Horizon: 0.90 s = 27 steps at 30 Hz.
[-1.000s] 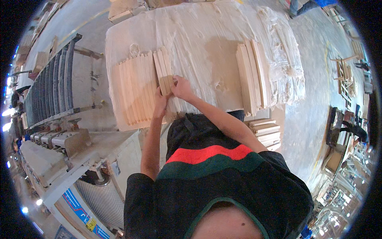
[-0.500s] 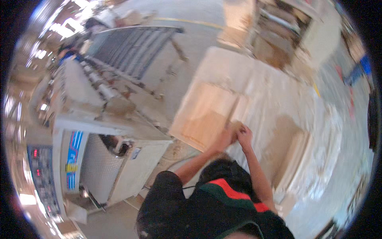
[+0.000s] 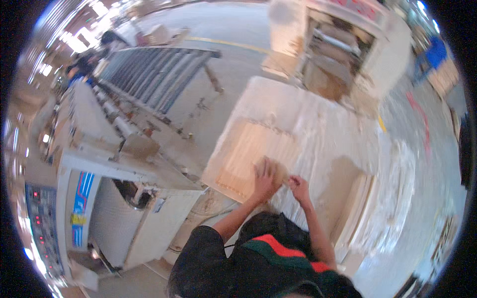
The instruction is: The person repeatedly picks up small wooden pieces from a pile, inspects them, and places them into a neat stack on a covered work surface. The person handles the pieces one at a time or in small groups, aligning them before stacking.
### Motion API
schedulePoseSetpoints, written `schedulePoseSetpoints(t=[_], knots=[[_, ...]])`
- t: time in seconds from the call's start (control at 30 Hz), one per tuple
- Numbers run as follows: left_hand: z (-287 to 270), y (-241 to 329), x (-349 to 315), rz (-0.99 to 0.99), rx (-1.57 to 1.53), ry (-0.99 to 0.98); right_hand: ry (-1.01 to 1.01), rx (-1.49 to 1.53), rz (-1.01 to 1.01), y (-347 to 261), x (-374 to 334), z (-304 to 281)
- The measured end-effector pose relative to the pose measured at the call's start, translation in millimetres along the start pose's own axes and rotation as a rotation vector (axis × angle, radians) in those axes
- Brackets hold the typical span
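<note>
A stack of light wooden boards [image 3: 251, 151] lies on a wide pale surface [image 3: 258, 94] in front of me. My left hand [image 3: 267, 179] is over the near right part of the boards, its fingers stretched forward and apart. Beside its fingers is a small tan thing [image 3: 281, 172], too blurred to name. Just right of it, my right hand [image 3: 299, 188] has its fingers drawn together in a pinch. Whatever they hold, if anything, is too small to make out.
More long boards [image 3: 355, 213] lie at right, beside crumpled clear plastic wrap [image 3: 395, 198]. Left stands a machine [image 3: 164, 218] with a wide belt and a control panel [image 3: 44, 218]. Beyond it is a roller conveyor [image 3: 156, 74]. Another machine [image 3: 382, 59] stands at the far side.
My hands, together before, are now apart: the left has moved left and spread its fingers over the boards. The dark gap along the boards' right side no longer shows. The view has shifted.
</note>
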<state>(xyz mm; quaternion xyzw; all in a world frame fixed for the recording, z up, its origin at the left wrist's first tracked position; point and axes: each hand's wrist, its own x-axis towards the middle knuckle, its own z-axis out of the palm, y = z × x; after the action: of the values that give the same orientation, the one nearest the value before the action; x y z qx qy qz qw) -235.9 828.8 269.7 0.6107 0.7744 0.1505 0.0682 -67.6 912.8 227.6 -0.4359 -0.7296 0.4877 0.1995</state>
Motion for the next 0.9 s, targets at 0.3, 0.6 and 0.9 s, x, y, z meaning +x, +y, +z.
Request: schedulePoseSetpoints(t=[0.3, 0.6, 0.9], knots=[[16, 18, -17, -0.020, 0.255, 0.050, 0.695, -0.599, 0.397, -47, -113, -194], [11, 9, -22, -0.039, 0.111, -0.032, 0.604, -0.756, 0.706, -12, -159, -199], [-28, 66, -4, 0.189, -0.363, 0.063, 0.618, -0.760, 0.729, -22, -143, -191]])
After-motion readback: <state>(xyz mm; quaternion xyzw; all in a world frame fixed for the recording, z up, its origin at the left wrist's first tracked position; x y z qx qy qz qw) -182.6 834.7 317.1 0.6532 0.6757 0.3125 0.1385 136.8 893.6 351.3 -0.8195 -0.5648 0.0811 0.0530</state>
